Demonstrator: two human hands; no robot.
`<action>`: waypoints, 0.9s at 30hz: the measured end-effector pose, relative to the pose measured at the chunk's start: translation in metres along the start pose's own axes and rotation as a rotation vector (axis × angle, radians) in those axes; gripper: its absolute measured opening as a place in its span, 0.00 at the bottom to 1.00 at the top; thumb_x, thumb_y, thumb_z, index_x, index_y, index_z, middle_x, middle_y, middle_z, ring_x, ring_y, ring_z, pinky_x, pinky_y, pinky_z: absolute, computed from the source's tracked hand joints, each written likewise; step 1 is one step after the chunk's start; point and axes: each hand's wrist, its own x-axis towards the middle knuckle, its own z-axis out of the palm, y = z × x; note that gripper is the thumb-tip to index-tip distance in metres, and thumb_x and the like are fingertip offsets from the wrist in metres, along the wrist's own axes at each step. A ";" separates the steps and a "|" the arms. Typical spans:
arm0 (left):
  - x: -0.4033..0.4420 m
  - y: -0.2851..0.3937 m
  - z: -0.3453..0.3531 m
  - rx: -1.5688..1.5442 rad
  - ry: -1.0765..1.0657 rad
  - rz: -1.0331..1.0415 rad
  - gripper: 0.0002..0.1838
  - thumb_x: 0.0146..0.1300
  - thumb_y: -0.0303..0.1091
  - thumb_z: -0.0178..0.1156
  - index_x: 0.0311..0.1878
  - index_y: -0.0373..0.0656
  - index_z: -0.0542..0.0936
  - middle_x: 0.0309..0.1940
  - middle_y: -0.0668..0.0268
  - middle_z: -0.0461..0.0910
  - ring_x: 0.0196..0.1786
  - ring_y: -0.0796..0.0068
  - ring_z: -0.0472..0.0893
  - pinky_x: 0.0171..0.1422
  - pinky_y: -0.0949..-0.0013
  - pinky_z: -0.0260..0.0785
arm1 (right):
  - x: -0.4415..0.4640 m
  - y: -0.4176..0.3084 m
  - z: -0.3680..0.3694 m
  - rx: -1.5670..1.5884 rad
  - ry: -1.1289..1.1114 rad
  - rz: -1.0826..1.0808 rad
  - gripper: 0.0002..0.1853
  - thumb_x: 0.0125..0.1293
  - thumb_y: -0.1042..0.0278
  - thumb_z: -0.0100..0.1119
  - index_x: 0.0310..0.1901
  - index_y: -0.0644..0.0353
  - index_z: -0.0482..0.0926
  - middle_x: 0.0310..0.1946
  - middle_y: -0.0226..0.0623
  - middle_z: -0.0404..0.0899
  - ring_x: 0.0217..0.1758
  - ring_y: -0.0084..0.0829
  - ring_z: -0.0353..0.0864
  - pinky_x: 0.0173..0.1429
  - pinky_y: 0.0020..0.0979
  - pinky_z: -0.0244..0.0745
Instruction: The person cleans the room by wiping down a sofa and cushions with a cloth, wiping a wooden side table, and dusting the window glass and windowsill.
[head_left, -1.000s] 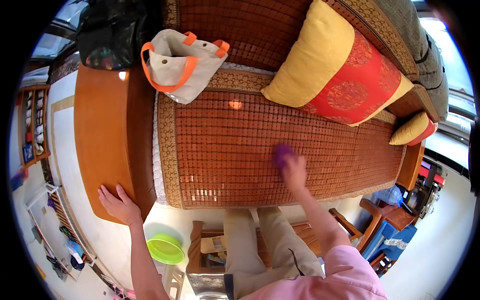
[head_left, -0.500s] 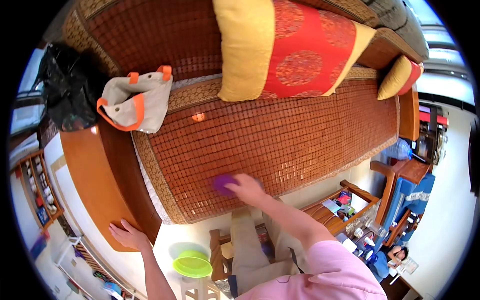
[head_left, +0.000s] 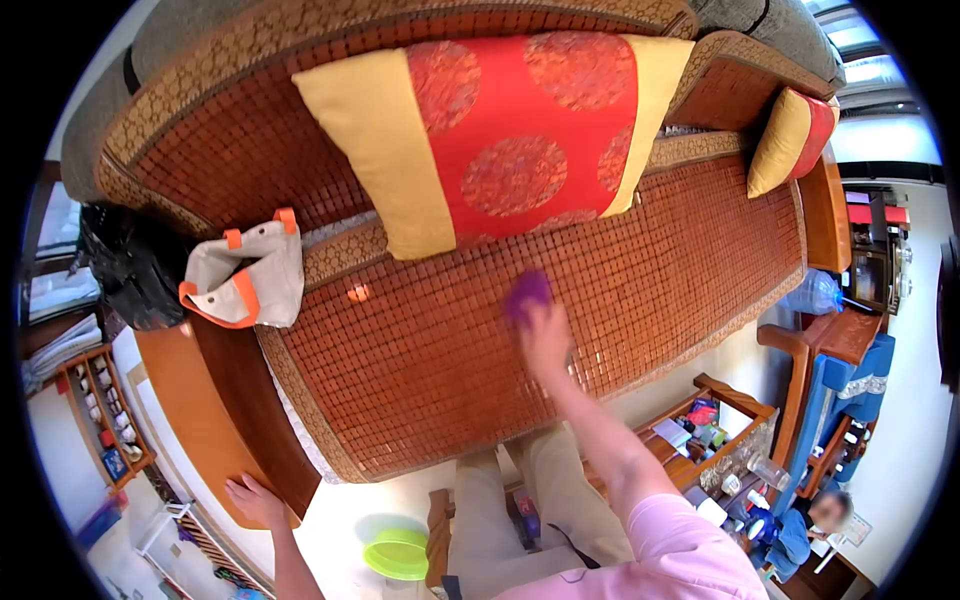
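My right hand (head_left: 546, 342) is closed on a purple cloth (head_left: 528, 294), which is blurred by motion and pressed against the brown tile seat mat (head_left: 420, 360) of a wooden sofa. The cloth is near the middle of the seat, in front of a large red-and-yellow cushion (head_left: 515, 175). To the left, my left hand (head_left: 258, 502) rests with fingers stretched out on the front end of the flat wooden armrest (head_left: 190, 385). A small orange object (head_left: 358, 293), too small to name, lies on the mat.
A canvas bag with orange handles (head_left: 255, 275) and a black plastic bag (head_left: 130, 265) stand at the sofa's left end. A smaller cushion (head_left: 785, 145) leans at the right. Below are a green basin (head_left: 395, 553) and a cluttered table (head_left: 690, 440). Another person (head_left: 790, 540) sits at lower right.
My right hand has carried the purple cloth rightward and deeper across the mat, toward the large cushion. My left hand stays on the armrest. The camera view has shifted.
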 end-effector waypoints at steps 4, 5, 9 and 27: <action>0.015 0.053 -0.038 0.024 -0.154 0.163 0.30 0.74 0.45 0.52 0.71 0.36 0.66 0.72 0.47 0.64 0.75 0.48 0.61 0.79 0.51 0.52 | -0.057 0.040 -0.009 0.088 -0.342 -0.544 0.24 0.54 0.72 0.66 0.55 0.44 0.80 0.48 0.47 0.76 0.50 0.52 0.76 0.51 0.48 0.75; 0.013 0.098 -0.058 -0.149 -0.080 0.283 0.29 0.71 0.41 0.56 0.71 0.36 0.66 0.71 0.48 0.64 0.75 0.48 0.61 0.79 0.51 0.51 | -0.064 0.061 -0.024 0.083 -0.447 -0.536 0.24 0.53 0.74 0.66 0.54 0.44 0.81 0.48 0.47 0.77 0.51 0.52 0.77 0.51 0.47 0.75; 0.020 0.294 -0.138 -0.526 -0.121 0.630 0.31 0.63 0.31 0.65 0.69 0.36 0.68 0.69 0.51 0.67 0.74 0.49 0.62 0.79 0.51 0.50 | -0.073 0.155 -0.080 -0.076 -0.235 0.057 0.25 0.54 0.75 0.65 0.56 0.47 0.79 0.57 0.50 0.72 0.56 0.49 0.75 0.57 0.43 0.74; 0.020 0.634 -0.241 -0.252 -0.375 1.210 0.29 0.46 0.35 0.74 0.52 0.38 0.74 0.49 0.51 0.78 0.55 0.49 0.75 0.63 0.48 0.65 | 0.012 0.097 -0.086 0.130 -0.452 -0.138 0.21 0.58 0.72 0.64 0.54 0.45 0.80 0.53 0.46 0.74 0.56 0.51 0.76 0.58 0.46 0.76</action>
